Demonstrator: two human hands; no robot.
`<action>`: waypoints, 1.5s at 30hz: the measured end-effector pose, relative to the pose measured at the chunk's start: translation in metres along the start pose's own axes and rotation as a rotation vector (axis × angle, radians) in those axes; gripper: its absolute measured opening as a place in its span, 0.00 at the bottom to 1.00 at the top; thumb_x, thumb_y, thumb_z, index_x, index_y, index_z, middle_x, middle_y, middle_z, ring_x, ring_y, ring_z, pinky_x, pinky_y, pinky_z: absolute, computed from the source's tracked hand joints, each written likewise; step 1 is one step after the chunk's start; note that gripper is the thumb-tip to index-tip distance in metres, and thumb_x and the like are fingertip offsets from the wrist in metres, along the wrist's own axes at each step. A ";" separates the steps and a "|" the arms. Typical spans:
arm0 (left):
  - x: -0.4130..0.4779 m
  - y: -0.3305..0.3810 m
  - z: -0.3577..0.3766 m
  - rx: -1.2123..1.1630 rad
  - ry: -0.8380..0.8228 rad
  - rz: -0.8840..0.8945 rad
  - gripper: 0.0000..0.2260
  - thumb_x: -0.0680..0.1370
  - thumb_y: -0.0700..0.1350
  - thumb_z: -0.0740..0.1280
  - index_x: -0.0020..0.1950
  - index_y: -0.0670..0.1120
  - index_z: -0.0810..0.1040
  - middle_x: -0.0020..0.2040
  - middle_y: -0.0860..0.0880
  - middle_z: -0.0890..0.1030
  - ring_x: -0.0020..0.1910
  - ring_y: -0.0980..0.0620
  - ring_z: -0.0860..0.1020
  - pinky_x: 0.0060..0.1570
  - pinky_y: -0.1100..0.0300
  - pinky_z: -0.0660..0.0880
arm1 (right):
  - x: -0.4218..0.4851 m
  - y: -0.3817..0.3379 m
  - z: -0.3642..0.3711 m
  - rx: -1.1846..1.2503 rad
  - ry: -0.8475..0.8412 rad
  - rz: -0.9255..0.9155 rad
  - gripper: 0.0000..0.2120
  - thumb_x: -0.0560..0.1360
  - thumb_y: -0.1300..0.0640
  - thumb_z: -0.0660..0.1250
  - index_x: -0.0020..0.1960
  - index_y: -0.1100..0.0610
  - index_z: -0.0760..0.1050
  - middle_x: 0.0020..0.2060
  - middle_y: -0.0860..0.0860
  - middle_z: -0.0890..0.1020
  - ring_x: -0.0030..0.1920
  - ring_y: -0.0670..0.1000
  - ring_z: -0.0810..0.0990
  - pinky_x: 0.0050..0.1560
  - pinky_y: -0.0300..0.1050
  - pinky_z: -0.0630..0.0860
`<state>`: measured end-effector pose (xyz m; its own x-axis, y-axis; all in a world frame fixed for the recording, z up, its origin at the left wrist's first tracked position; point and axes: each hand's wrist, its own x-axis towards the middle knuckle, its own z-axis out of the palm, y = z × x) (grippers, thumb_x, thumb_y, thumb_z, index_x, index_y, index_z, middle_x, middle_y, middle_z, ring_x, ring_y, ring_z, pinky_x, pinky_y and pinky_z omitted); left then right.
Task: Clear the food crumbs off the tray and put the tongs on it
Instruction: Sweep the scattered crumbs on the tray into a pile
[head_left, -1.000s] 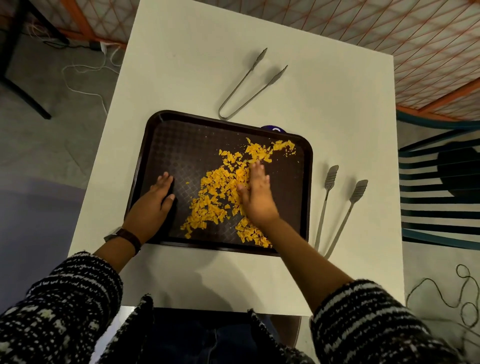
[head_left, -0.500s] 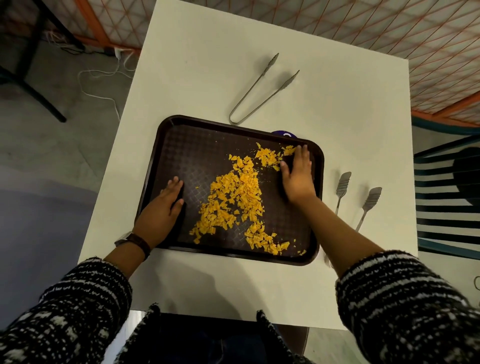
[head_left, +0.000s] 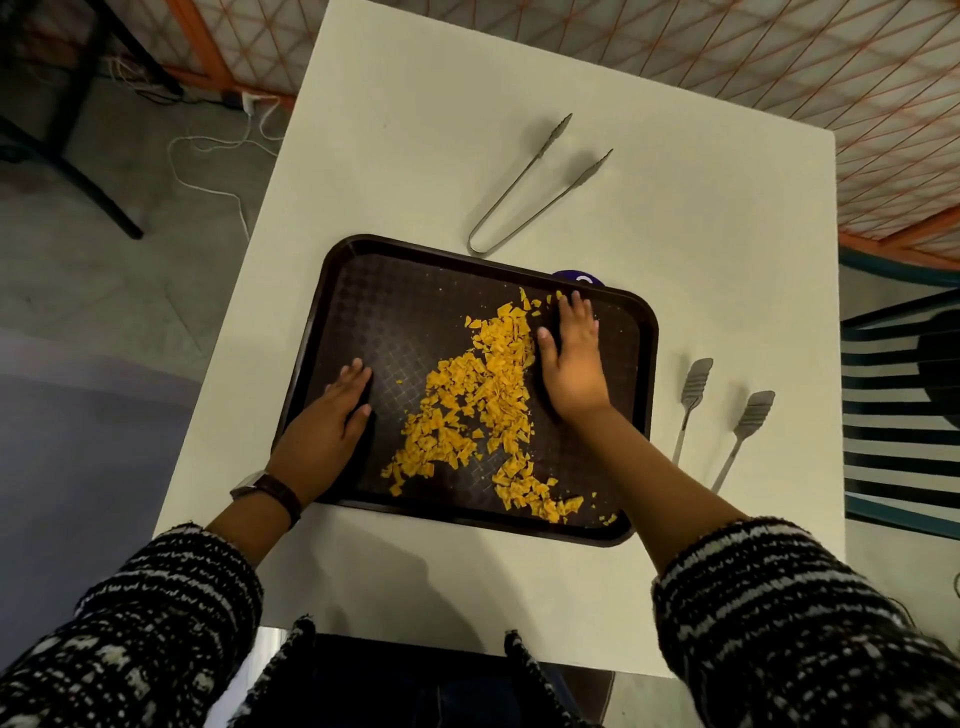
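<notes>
A dark brown tray (head_left: 395, 291) lies on the white table (head_left: 426, 156). Orange food crumbs (head_left: 472, 395) are heaped across its middle and trail toward its near right corner. My right hand (head_left: 571, 364) lies flat on the tray, fingers together, its edge against the right side of the heap. My left hand (head_left: 327, 426) presses flat on the tray's left part, holding nothing. Thin metal tongs (head_left: 530, 192) lie on the table beyond the tray. Flat-tipped tongs (head_left: 722, 421) lie to the tray's right, partly hidden by my right forearm.
A small purple object (head_left: 576, 277) peeks out behind the tray's far rim. A striped chair (head_left: 904, 415) stands right of the table. Cables (head_left: 218, 171) lie on the floor at the left. The table's near edge is by my lap.
My right hand went from the crumbs' middle to the tray's far right, then came back left and pushed crumbs into a tighter heap. The left hand has stayed in place.
</notes>
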<state>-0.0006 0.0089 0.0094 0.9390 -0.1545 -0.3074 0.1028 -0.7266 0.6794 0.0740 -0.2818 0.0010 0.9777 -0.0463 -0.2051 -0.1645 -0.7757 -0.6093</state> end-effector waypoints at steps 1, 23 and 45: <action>0.000 -0.001 0.000 0.001 0.002 0.001 0.22 0.81 0.42 0.56 0.74 0.44 0.58 0.76 0.48 0.57 0.71 0.60 0.51 0.71 0.62 0.51 | 0.003 0.001 0.001 -0.022 -0.023 -0.008 0.28 0.81 0.50 0.52 0.76 0.58 0.49 0.77 0.55 0.49 0.76 0.52 0.42 0.76 0.52 0.40; 0.001 -0.003 0.002 -0.016 0.025 -0.009 0.21 0.80 0.42 0.56 0.74 0.44 0.58 0.76 0.47 0.57 0.71 0.60 0.52 0.72 0.61 0.51 | -0.010 -0.029 0.023 -0.018 -0.312 -0.388 0.27 0.80 0.49 0.55 0.75 0.58 0.55 0.75 0.55 0.57 0.76 0.51 0.52 0.76 0.48 0.45; 0.002 0.010 0.015 -0.006 0.087 -0.045 0.23 0.81 0.44 0.55 0.75 0.43 0.55 0.77 0.46 0.54 0.75 0.55 0.50 0.74 0.58 0.47 | -0.047 -0.030 0.017 0.214 -0.093 -0.189 0.20 0.81 0.52 0.51 0.69 0.56 0.69 0.72 0.54 0.66 0.75 0.49 0.57 0.76 0.47 0.48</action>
<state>-0.0024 -0.0084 0.0056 0.9582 -0.0632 -0.2791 0.1472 -0.7276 0.6700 0.0312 -0.2456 0.0156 0.9790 0.1522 -0.1357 -0.0139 -0.6141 -0.7891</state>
